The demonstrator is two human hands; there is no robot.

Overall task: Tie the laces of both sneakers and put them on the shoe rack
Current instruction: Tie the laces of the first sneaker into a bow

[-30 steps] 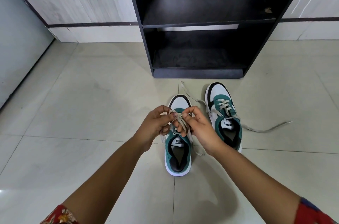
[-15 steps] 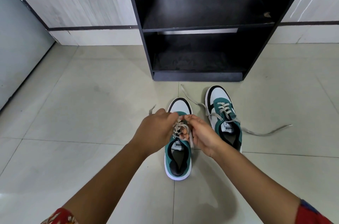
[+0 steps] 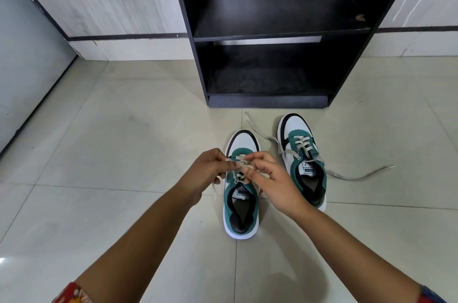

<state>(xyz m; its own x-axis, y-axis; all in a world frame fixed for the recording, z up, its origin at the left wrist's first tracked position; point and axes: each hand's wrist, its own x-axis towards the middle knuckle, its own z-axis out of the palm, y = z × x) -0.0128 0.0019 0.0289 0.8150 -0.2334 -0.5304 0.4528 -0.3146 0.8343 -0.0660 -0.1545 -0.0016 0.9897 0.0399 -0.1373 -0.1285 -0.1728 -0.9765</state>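
Note:
Two green, white and black sneakers stand on the tiled floor, toes toward the rack. Over the left sneaker (image 3: 241, 211) my left hand (image 3: 207, 171) and my right hand (image 3: 270, 178) meet, both pinching its beige laces (image 3: 239, 164) above the tongue. One lace end hangs down beside my left hand. The right sneaker (image 3: 303, 161) stands a little farther away, its laces (image 3: 359, 176) untied and trailing over the floor to both sides. The black shoe rack (image 3: 270, 30) stands just beyond the sneakers, both shelves bare.
A pale wood-grain wall with a dark stripe runs behind the rack. A grey panel (image 3: 27, 59) closes the left side. Light floor tiles (image 3: 111, 154) stretch to the left and right of the sneakers.
My hands have drawn slightly apart over the left sneaker while working its laces, and the lace end that stuck up behind my left hand has dropped. The right sneaker is unmoved.

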